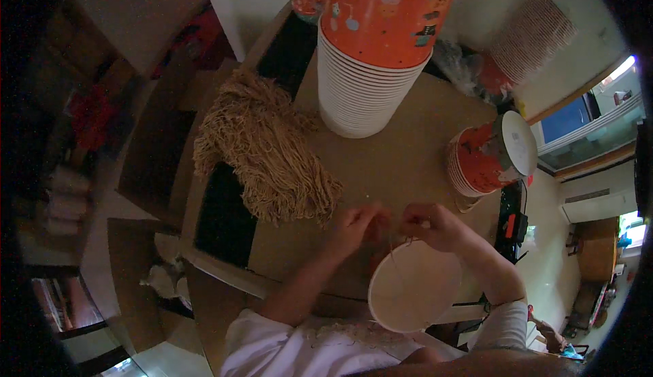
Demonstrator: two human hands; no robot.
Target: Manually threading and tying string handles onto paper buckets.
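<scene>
A white-lined paper bucket (413, 292) rests against my lap, tilted with its open mouth up toward me. Above its far rim my left hand (360, 227) is closed in a pinch on a thin cord (392, 249), slightly blurred. My right hand (435, 227) is also pinched, close to the rim at the bucket's upper right; it seems to hold the cord too, though its fingertips are partly hidden. Beyond my left hand lies a thick bundle of tan cords (265, 149), spread over the table.
A tall stack of nested orange-printed buckets (371, 84) stands on the cardboard-covered table (388, 173). At the right, more buckets (476, 159) lie on their side near the edge. Another stack (534, 33) leans at the back right, beside clear plastic (456, 64). Open cardboard boxes (132, 275) stand at the left.
</scene>
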